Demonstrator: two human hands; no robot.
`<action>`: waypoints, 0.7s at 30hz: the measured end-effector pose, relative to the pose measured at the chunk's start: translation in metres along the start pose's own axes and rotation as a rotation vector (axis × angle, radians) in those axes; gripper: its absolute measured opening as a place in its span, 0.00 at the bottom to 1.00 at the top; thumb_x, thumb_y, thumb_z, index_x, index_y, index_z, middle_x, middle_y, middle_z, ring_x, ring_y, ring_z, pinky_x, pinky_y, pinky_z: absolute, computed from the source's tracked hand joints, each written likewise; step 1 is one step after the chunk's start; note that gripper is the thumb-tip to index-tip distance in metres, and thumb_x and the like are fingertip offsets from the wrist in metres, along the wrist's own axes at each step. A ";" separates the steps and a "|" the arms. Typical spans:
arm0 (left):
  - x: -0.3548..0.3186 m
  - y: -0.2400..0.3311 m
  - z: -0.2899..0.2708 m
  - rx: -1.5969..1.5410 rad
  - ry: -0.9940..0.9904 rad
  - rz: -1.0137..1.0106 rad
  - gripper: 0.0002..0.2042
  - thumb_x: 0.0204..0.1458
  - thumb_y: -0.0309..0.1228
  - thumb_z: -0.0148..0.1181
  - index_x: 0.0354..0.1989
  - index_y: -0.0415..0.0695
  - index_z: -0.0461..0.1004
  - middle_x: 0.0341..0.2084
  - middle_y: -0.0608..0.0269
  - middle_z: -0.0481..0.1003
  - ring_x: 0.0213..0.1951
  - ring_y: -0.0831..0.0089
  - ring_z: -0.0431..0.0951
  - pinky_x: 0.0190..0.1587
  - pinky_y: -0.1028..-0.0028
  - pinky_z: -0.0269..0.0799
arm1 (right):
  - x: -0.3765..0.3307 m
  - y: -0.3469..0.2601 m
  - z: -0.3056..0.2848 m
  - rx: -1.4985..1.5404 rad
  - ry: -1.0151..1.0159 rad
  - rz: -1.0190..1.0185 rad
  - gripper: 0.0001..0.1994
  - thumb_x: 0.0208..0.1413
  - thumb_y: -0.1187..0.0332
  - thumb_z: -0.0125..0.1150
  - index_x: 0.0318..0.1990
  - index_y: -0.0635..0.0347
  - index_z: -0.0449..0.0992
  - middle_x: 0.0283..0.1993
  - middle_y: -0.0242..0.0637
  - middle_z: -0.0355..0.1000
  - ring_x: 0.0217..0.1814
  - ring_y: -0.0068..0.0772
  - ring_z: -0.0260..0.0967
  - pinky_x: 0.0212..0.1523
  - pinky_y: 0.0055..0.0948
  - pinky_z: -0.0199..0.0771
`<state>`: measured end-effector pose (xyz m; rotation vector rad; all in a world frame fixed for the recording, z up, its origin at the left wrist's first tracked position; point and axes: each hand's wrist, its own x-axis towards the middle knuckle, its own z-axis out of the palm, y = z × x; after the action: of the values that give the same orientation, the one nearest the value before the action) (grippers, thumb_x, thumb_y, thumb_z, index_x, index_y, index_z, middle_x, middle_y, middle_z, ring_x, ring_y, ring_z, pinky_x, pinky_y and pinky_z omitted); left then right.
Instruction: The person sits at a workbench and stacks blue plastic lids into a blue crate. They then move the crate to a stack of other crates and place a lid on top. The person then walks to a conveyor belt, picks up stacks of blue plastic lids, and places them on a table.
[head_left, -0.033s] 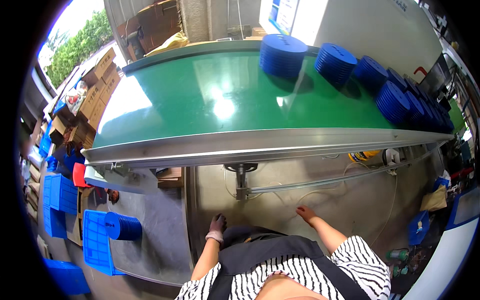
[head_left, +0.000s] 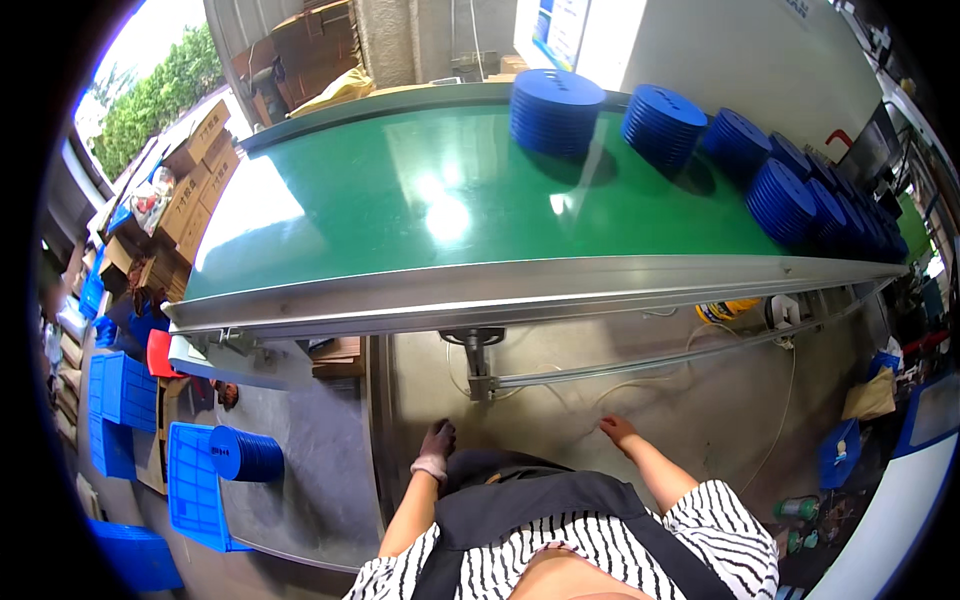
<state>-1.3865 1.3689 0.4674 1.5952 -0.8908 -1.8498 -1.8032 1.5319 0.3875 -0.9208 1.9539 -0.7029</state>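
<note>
My left hand, in a dark glove with a pale cuff, hangs low in front of the conveyor, near the grey table. Its fingers are loosely curled and I see nothing in them. My bare right hand hangs over the floor on the other side of my body, fingers slightly bent and holding nothing visible. Both hands are apart from the green conveyor belt. On that belt stand round stacks of blue discs: a front-most stack, a second stack and several more crowded at the right.
A metal rail edges the belt's near side. To my left, a blue disc stack lies sideways on the grey table, beside a blue crate. Cardboard boxes are piled at far left. Cables cross the floor under the conveyor.
My right hand has moved slightly to the right. The belt's stacks and rail appear slightly farther left, along with a small shift of the view. Nothing was taken or let go.
</note>
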 end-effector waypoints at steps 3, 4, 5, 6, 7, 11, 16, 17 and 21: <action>-0.046 0.099 0.068 0.106 -0.222 0.057 0.23 0.54 0.37 0.53 0.58 0.47 0.62 0.43 0.64 0.71 0.44 0.74 0.70 0.46 0.73 0.67 | -0.025 0.033 -0.034 0.160 0.134 0.164 0.19 0.54 0.56 0.56 0.49 0.58 0.71 0.40 0.33 0.72 0.37 0.28 0.68 0.38 0.28 0.67; -0.054 0.119 0.080 0.135 -0.349 0.105 0.23 0.54 0.37 0.53 0.58 0.46 0.62 0.44 0.64 0.71 0.44 0.75 0.70 0.48 0.74 0.65 | -0.034 0.038 -0.039 0.230 0.171 0.205 0.18 0.54 0.56 0.56 0.49 0.57 0.71 0.39 0.31 0.72 0.36 0.26 0.67 0.37 0.28 0.67; -0.059 0.136 0.092 0.163 -0.477 0.152 0.23 0.54 0.36 0.53 0.59 0.45 0.61 0.46 0.65 0.70 0.45 0.76 0.69 0.50 0.75 0.63 | -0.042 0.036 -0.046 0.310 0.157 0.297 0.18 0.55 0.56 0.56 0.49 0.55 0.71 0.39 0.31 0.72 0.36 0.26 0.67 0.36 0.28 0.66; -0.063 0.153 0.097 0.229 -0.617 0.247 0.26 0.55 0.38 0.54 0.61 0.43 0.59 0.50 0.65 0.68 0.49 0.76 0.68 0.53 0.74 0.62 | -0.052 0.026 -0.045 0.395 0.136 0.385 0.18 0.55 0.56 0.55 0.50 0.54 0.70 0.39 0.30 0.72 0.36 0.26 0.67 0.36 0.28 0.66; -0.082 0.181 0.108 0.257 -0.719 0.204 0.28 0.55 0.39 0.54 0.62 0.41 0.57 0.54 0.63 0.66 0.54 0.75 0.65 0.56 0.72 0.60 | -0.061 0.016 -0.046 0.471 0.123 0.478 0.18 0.55 0.56 0.55 0.50 0.53 0.70 0.39 0.30 0.72 0.36 0.25 0.67 0.36 0.27 0.66; -0.123 0.296 0.145 0.411 -1.090 0.276 0.29 0.58 0.41 0.49 0.63 0.36 0.54 0.57 0.54 0.62 0.59 0.67 0.60 0.61 0.69 0.53 | -0.071 -0.060 -0.080 0.533 -0.088 0.426 0.20 0.58 0.57 0.53 0.55 0.51 0.66 0.48 0.29 0.70 0.47 0.26 0.66 0.43 0.27 0.65; -0.128 0.416 0.168 0.268 -1.282 0.449 0.29 0.56 0.39 0.49 0.62 0.33 0.53 0.58 0.46 0.61 0.60 0.57 0.61 0.62 0.60 0.53 | -0.054 -0.234 -0.187 0.464 -0.744 -0.060 0.31 0.56 0.51 0.54 0.63 0.57 0.58 0.63 0.39 0.59 0.62 0.37 0.59 0.58 0.35 0.60; -0.123 0.443 0.175 0.313 -1.224 0.473 0.30 0.56 0.40 0.49 0.61 0.32 0.54 0.57 0.46 0.61 0.60 0.55 0.61 0.63 0.59 0.51 | -0.055 -0.281 -0.208 0.482 -0.894 -0.172 0.33 0.54 0.49 0.55 0.62 0.63 0.59 0.63 0.45 0.59 0.63 0.40 0.59 0.59 0.38 0.60; -0.069 0.549 0.214 0.482 -0.757 0.671 0.30 0.55 0.46 0.51 0.62 0.40 0.56 0.58 0.52 0.60 0.60 0.57 0.60 0.62 0.58 0.53 | -0.028 -0.449 -0.293 0.561 -1.121 -0.859 0.34 0.54 0.50 0.56 0.57 0.73 0.61 0.58 0.48 0.64 0.60 0.47 0.62 0.60 0.42 0.59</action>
<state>-1.5997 1.0989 0.9511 0.5920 -2.0233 -1.7762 -1.8946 1.3350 0.8786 -1.3559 0.3063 -0.8488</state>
